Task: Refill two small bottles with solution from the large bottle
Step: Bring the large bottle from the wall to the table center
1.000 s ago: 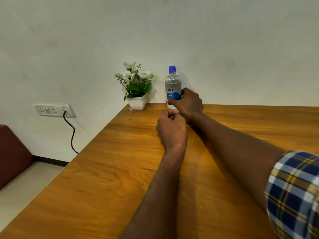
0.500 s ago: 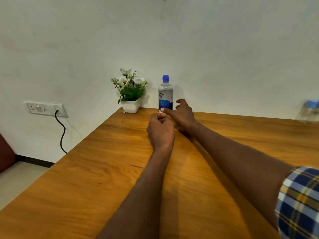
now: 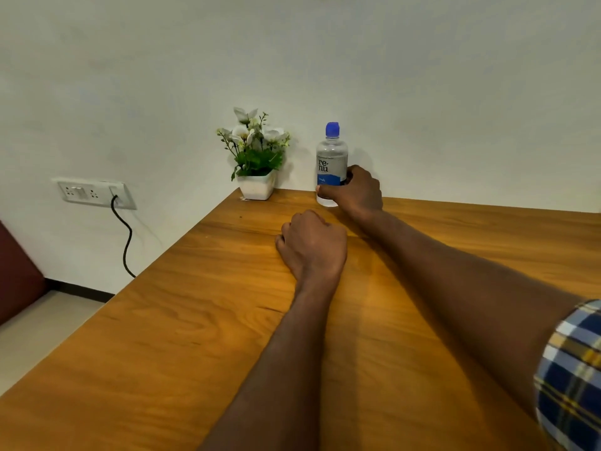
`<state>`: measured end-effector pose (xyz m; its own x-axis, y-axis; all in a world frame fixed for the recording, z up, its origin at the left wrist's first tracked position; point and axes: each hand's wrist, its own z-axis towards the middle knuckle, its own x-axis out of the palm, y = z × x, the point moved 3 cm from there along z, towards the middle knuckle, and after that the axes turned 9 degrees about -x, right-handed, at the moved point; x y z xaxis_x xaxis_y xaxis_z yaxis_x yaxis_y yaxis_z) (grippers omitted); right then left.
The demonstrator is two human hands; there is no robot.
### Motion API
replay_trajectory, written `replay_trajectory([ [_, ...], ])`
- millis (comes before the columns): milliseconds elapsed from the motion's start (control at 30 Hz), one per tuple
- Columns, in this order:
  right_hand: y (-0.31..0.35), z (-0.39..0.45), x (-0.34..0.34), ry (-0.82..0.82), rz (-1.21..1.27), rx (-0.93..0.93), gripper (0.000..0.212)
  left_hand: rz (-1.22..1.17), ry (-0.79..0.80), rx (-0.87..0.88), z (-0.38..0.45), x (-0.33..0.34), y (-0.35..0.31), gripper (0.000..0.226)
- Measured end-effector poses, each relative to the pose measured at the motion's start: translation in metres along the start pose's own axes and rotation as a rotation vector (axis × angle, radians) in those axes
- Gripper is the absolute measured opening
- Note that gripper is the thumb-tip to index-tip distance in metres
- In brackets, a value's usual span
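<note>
The large clear bottle point(image 3: 331, 157) with a blue cap and a "renu" label stands upright at the far edge of the wooden table point(image 3: 162, 353), against the wall. My right hand point(image 3: 356, 190) is wrapped around its lower part, thumb across the front. My left hand point(image 3: 312, 245) rests on the table as a closed fist, a little nearer than the bottle, holding nothing that I can see. No small bottles are in view.
A small white pot of artificial flowers point(image 3: 255, 157) stands at the table's far left corner, left of the bottle. A wall socket with a black cable point(image 3: 94, 193) is on the left wall. A dark red seat point(image 3: 16, 275) sits at the far left.
My right hand was open beside the bottle half a second ago; it has closed around the bottle's lower part. The view has shifted left, so the blurred bottle at the right edge is gone.
</note>
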<state>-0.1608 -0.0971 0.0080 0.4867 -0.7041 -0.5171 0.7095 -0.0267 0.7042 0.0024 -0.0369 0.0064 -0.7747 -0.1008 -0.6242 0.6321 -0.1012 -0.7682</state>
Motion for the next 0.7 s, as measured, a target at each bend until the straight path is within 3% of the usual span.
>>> replay_trajectory([
  [333, -0.004, -0.077, -0.089, 0.036, 0.001, -0.008, 0.073, -0.221, -0.032, -0.044, -0.006, -0.008, -0.001, 0.017],
  [467, -0.001, -0.121, -0.126, 0.054, -0.044, -0.012, 0.077, -0.366, -0.035, 0.12, -0.026, -0.006, -0.017, 0.026],
  [700, 0.003, -0.182, -0.169, 0.063, -0.019, -0.003, 0.079, -0.683, 0.187, 0.198, -0.073, -0.005, -0.044, 0.029],
])
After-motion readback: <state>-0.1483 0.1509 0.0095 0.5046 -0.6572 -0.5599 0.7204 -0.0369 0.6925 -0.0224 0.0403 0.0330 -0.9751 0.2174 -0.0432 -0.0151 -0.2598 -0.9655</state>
